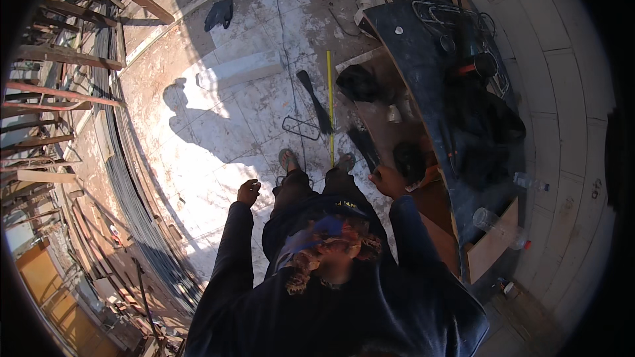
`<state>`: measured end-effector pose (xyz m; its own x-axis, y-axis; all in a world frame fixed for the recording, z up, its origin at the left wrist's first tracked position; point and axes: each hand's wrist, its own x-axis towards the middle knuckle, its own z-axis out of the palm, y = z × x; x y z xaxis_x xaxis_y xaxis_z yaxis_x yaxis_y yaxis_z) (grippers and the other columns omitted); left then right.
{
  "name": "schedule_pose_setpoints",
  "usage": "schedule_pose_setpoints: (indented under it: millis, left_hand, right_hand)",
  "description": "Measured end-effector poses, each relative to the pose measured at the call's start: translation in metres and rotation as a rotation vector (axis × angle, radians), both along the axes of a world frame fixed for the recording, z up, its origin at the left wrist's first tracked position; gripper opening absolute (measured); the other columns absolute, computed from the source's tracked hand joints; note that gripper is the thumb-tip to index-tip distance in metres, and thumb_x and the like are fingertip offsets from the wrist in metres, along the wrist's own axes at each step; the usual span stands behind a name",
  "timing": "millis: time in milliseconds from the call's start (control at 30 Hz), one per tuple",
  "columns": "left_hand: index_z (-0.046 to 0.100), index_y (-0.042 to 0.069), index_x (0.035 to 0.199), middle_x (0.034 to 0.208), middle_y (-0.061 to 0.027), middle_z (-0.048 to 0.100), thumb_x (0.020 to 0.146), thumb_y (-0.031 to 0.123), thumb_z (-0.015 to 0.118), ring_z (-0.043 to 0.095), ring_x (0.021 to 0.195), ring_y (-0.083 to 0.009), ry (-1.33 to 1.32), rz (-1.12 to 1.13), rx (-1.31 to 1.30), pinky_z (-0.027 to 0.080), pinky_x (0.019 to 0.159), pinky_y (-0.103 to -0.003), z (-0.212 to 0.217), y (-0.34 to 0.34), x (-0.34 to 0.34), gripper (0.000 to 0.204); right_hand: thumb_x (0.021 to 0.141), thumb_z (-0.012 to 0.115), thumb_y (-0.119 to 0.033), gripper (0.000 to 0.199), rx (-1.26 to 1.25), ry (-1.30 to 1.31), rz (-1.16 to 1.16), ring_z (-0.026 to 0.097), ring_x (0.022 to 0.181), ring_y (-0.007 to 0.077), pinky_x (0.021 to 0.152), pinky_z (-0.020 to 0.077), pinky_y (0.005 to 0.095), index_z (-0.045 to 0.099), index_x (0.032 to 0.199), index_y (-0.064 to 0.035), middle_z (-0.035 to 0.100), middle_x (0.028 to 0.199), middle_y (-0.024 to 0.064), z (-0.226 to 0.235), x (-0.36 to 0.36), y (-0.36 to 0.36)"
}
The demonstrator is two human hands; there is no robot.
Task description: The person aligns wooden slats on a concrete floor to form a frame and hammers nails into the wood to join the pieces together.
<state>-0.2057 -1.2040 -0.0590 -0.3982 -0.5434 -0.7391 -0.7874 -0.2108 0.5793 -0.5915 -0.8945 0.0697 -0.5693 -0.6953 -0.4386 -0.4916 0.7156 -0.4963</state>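
Observation:
My left hand [249, 192] hangs over the sunlit floor left of my legs, fingers loosely bent and apart, with nothing in it. My right hand [389, 182] is at the low edge of the dark-topped table, its fingers partly hidden from above. Just beyond it lies a bundle of thin black strands [363, 147]; whether the hand touches it I cannot tell. A similar black bundle [316, 102] rests on the floor ahead, beside a long thin yellow strip [330, 106]. A thin rectangular metal frame [301, 127] lies near my feet.
The dark table [400, 33] on the right bears coiled cable [450, 10], dark cloth [486, 139] and a clear plastic jar [493, 220]. A pale block [241, 69] and a dark glove-like cloth [219, 14] lie ahead. Long metal rods [135, 195] and timber [69, 56] line the left.

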Motion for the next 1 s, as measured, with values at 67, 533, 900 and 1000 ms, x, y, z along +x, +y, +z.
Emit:
schedule_pose_setpoints:
  millis: [67,533,900,1000]
  left_hand:
    - [0.06,0.002,0.122,0.097,-0.0164,0.07,0.091,0.029,0.062,0.069,0.072,-0.0205,-0.004,0.096,0.001,0.055,0.063,-0.032,-0.009,-0.022,0.019,0.042]
    - [0.058,0.014,0.109,0.08,-0.0027,0.058,0.092,0.016,0.058,0.059,0.061,-0.0209,-0.015,0.447,0.644,0.038,0.042,-0.033,-0.004,-0.024,-0.048,0.017]
    - [0.065,0.002,0.112,0.099,-0.0158,0.07,0.089,0.02,0.063,0.07,0.082,-0.025,0.213,-0.723,-0.429,0.055,0.072,-0.036,0.084,0.025,-0.285,0.029]
    - [0.06,0.004,0.119,0.108,-0.0171,0.065,0.09,0.013,0.06,0.067,0.086,-0.0291,0.585,-0.915,-0.594,0.052,0.076,-0.04,0.166,0.061,-0.395,0.03]
  right_hand:
    - [0.085,0.066,-0.04,0.033,0.148,-0.1,0.066,0.064,0.086,0.0359,0.075,0.048,0.0473,0.066,0.091,-0.0073,0.066,0.089,0.0174,-0.03,0.004,0.01]
    - [0.087,0.065,-0.038,0.033,0.042,-0.206,-0.147,0.066,0.082,0.0325,0.074,0.0507,0.0432,0.066,0.095,-0.0064,0.068,0.086,0.015,-0.054,-0.029,0.047]
    - [0.078,0.075,-0.027,0.037,-0.728,1.022,-0.641,0.06,0.088,0.0345,0.083,0.0471,0.0463,0.059,0.102,-0.0045,0.059,0.102,0.0135,0.179,-0.165,0.054]
    - [0.076,0.071,-0.021,0.031,-0.335,1.108,-0.56,0.062,0.094,0.0329,0.097,0.0424,0.0471,0.062,0.103,-0.007,0.064,0.098,0.0142,0.169,-0.207,0.065]
